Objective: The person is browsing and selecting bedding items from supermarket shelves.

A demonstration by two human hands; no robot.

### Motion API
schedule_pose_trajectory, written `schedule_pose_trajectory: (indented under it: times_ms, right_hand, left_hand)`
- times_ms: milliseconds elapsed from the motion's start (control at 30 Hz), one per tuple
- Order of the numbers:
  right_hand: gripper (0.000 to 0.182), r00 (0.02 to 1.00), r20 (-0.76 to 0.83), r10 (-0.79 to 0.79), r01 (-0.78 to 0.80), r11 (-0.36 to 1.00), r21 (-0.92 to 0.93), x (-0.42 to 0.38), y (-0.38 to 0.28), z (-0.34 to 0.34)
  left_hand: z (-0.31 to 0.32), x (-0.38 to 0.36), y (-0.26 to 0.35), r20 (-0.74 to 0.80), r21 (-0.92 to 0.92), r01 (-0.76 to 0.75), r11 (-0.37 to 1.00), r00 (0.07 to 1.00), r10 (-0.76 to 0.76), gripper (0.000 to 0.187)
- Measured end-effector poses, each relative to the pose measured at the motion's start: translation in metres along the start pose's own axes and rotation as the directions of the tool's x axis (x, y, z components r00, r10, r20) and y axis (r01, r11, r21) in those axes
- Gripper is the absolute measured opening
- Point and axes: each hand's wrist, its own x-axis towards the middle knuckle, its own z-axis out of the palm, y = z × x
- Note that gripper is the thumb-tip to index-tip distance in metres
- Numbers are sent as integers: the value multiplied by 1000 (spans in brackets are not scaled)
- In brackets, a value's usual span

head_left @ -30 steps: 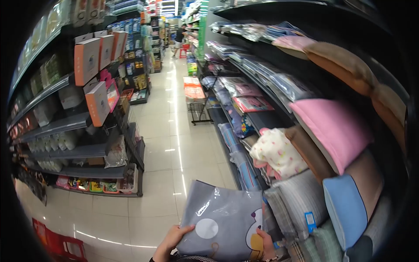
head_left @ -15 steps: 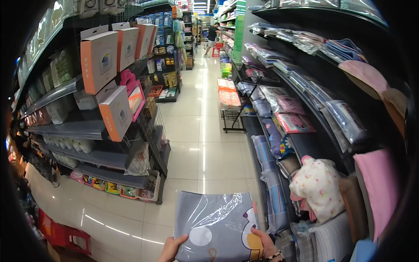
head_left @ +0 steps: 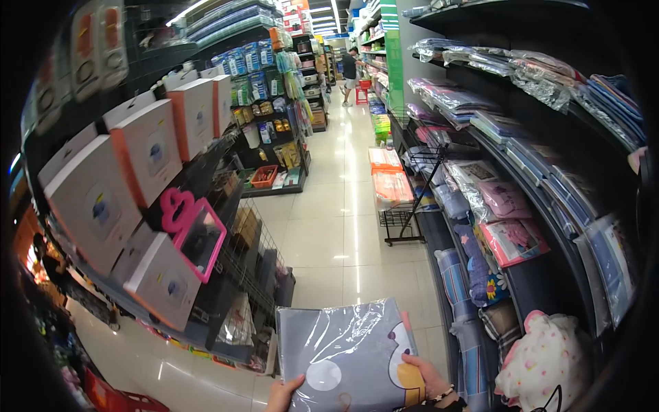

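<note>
A grey packet in clear plastic [head_left: 350,353], printed with a white spot and part of a cartoon figure, is held flat at the bottom centre. My left hand [head_left: 285,394] grips its left edge, with the thumb on top. At the right edge my right hand [head_left: 430,378] holds it the same way, a bracelet at the wrist. The fingers beneath the packet are hidden. A bit of pink shows behind its upper right side.
Boxes [head_left: 154,147] and a pink-framed mirror [head_left: 202,240] hang at the left shelf. A wire rack [head_left: 405,220] stands ahead on the right, beside shelves of packed textiles [head_left: 508,240]. Far down the tiled aisle stands a person [head_left: 349,74] near a red stool [head_left: 362,95].
The view has moved forward along the aisle and turned slightly. The left boxes and the wire rack look nearer. Both hands still hold the packet in nearly the same place.
</note>
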Motion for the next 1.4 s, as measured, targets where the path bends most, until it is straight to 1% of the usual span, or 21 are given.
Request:
schedule_pose_trajectory:
  times_ms: [67, 133, 200, 233, 267, 300, 433, 500, 667, 733, 800, 867, 933, 1000, 1033, 1100, 1167, 1200, 1267, 1333, 1400]
  right_hand:
    - [18, 1000, 21, -7, 8, 1000, -30, 13, -38, 2]
    - [18, 1000, 4, -10, 10, 1000, 1, 25, -72, 26]
    - [19, 999, -34, -3, 3, 1000, 9, 44, -97, 29]
    - [19, 1000, -24, -8, 9, 999, 43, 66, -107, 24]
    - [20, 1000, -7, -16, 16, 997, 74, 81, -119, 20]
    - [21, 998, 64, -21, 13, 992, 125, 92, -130, 24]
    - [23, 998, 44, -40, 32, 984, 174, 142, -181, 50]
    - [26, 990, 66, -126, 110, 973, 200, 174, -206, 65]
    - [26, 987, 93, -131, 118, 983, 141, 249, -302, 145]
    - [35, 966, 243, -93, 62, 989, 135, 277, -346, 183]
    - [31, 959, 244, -144, 122, 987, 101, 294, -375, 225]
    - [21, 987, 72, -147, 145, 989, 24, 321, -391, 248]
    - [19, 991, 39, -128, 128, 992, 0, 356, -414, 263]
    - [17, 998, -31, -54, 52, 997, -63, 378, -434, 279]
    - [16, 1000, -28, 4, -5, 999, -34, 391, -448, 290]
    - [17, 1000, -14, 27, -28, 998, -54, 423, -472, 294]
    - [17, 999, -12, 35, -36, 997, -70, 445, -501, 309]
    - [17, 999, -12, 42, -42, 996, -80, 464, -518, 310]
    - [18, 1000, -16, 4, -5, 997, -71, 502, -553, 311]
    - [17, 999, -11, 44, -45, 997, -56, 529, -593, 323]
    - [17, 997, 47, 56, -53, 996, -72, 566, -643, 329]
  left_hand:
    - [15, 31, 15, -62, 77, -42, 996, 997, 47, 56]
    - [17, 74, 30, -37, 65, -33, 997, 999, 35, 55]
    - [35, 108, 59, -56, -111, -104, 988, 994, 98, 46]
    - [47, 118, 87, -22, -114, -13, 993, 1000, 11, 45]
    - [53, 134, 101, -11, -90, 15, 996, 1000, -16, 43]
    - [56, 151, 114, 6, -87, 11, 996, 1000, -10, 43]
    - [67, 233, 165, 80, -67, -7, 998, 997, 13, 43]
    - [72, 271, 199, 121, -55, -33, 998, 992, 39, 43]
    - [60, 368, 294, 136, -84, -155, 984, 977, 166, 43]
    - [56, 393, 346, 165, -116, -158, 981, 971, 175, 42]
    - [51, 420, 373, 121, -171, -175, 970, 973, 197, 43]
    - [42, 452, 381, 52, -214, -141, 967, 986, 156, 44]
    - [34, 478, 395, 54, -223, -77, 972, 994, 92, 45]
    - [32, 498, 410, 21, -237, -32, 971, 999, 38, 45]
    - [34, 509, 421, 22, -263, -22, 965, 999, 29, 45]
    - [38, 536, 435, 18, -291, -13, 957, 1000, 19, 44]
    - [46, 566, 442, -93, -296, -78, 952, 994, 53, 43]
    - [53, 583, 454, -99, -305, -79, 949, 994, 51, 43]
    - [68, 619, 482, -108, -310, -121, 943, 990, 92, 40]
    - [85, 657, 516, -122, -291, -126, 949, 988, 94, 37]
    - [101, 696, 555, -99, -281, -79, 957, 994, 53, 37]
